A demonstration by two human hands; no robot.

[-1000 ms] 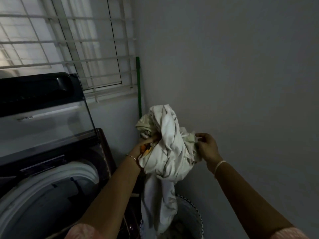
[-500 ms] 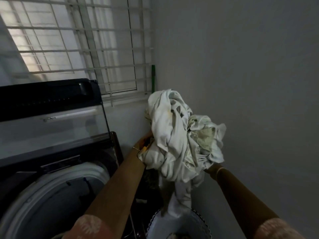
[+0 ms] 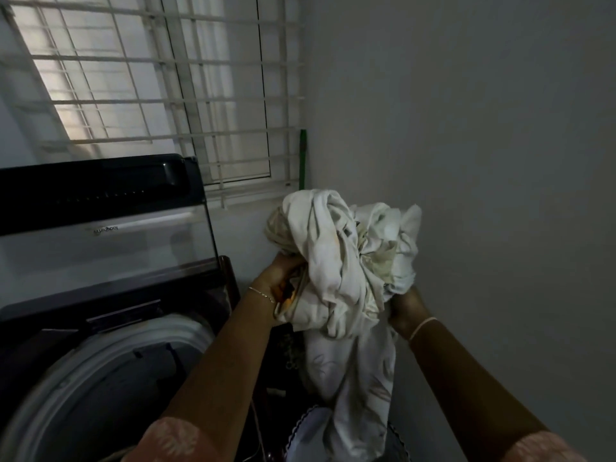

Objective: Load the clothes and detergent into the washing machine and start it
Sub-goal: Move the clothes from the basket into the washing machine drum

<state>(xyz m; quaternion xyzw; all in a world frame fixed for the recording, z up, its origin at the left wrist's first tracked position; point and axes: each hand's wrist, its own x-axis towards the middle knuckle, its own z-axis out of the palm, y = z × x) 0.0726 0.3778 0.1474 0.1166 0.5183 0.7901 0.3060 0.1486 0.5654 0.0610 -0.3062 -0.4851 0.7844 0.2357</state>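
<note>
Your dark top-loading washing machine [image 3: 100,248] stands with its lid up and drum open. Just right of it hangs the crumpled white cloth bundle [image 3: 336,261] (one tail trailing down). Your left hand [image 3: 283,275] grips the bundle's machine side, and your right hand [image 3: 405,311] clutches the far side.

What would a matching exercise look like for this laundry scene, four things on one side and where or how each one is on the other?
Things:
1. washing machine lid
2. bundle of white clothes
3. green pole
4. laundry basket

Places or states:
a. upright in the corner beside the window
b. raised open
c. at the bottom edge, under the hanging cloth
d. gripped by the left hand and right hand

Pairs: 1-b, 2-d, 3-a, 4-c
</note>
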